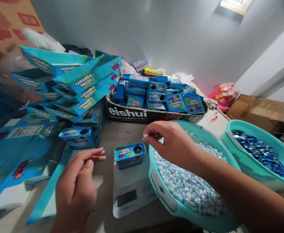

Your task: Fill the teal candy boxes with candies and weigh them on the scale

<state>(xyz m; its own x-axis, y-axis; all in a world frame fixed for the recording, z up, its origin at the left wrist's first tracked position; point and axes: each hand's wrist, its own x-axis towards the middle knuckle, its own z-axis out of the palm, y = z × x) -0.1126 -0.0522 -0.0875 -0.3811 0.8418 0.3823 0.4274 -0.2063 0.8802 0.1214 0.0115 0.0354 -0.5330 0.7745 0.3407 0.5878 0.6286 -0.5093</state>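
Between the fingertips of my right hand (160,137) is a small white candy (145,136), held just above and to the right of a blue candy tin (129,155). That tin stands upright on a white kitchen scale (122,184), the round hole in its top uncovered. The digits on the scale's display are too blurred to read surely. Left of the scale hovers my left hand (80,181), its fingers stretched out and nothing in them. Under my right forearm lies a turquoise basin (154,163) full of pale blue and white candies (180,181).
Another turquoise basin (229,136) holds shiny blue caps (265,155). Behind the scale, a black carton (132,116) is heaped with blue tins. Folded blue display boxes (83,84) are stacked at left, with one more tin (79,137) before them. Cardboard (256,110) stands at right.
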